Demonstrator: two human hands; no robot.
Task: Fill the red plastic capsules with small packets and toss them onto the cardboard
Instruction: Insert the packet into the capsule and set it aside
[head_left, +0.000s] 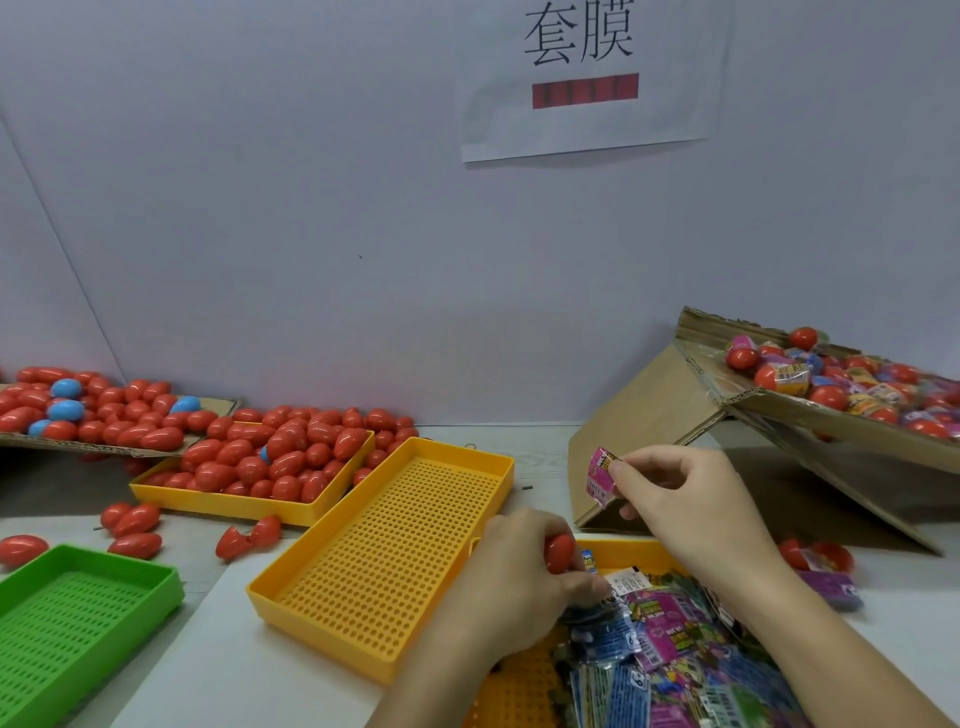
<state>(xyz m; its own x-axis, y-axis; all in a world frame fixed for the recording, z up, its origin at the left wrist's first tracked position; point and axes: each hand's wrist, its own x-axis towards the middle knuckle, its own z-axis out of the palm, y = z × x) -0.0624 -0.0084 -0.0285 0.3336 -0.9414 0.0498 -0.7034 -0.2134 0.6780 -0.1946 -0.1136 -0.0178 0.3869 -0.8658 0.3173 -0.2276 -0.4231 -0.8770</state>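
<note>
My left hand (519, 571) grips a red capsule (560, 553) low in the middle, just above a yellow tray of small packets (670, 654). My right hand (685, 499) pinches a pink packet (600, 477) and holds it up above and to the right of the capsule. The slanted cardboard (649, 405) at the right carries a heap of filled capsules (852, 384). Empty red capsules (280, 457) fill a yellow tray at the left.
An empty perforated yellow tray (395, 566) lies in the middle and a green tray (72, 618) at the lower left. Loose red capsules (130, 525) lie on the table, more on flat cardboard (218, 402) at far left. A purple packet (831, 590) lies right.
</note>
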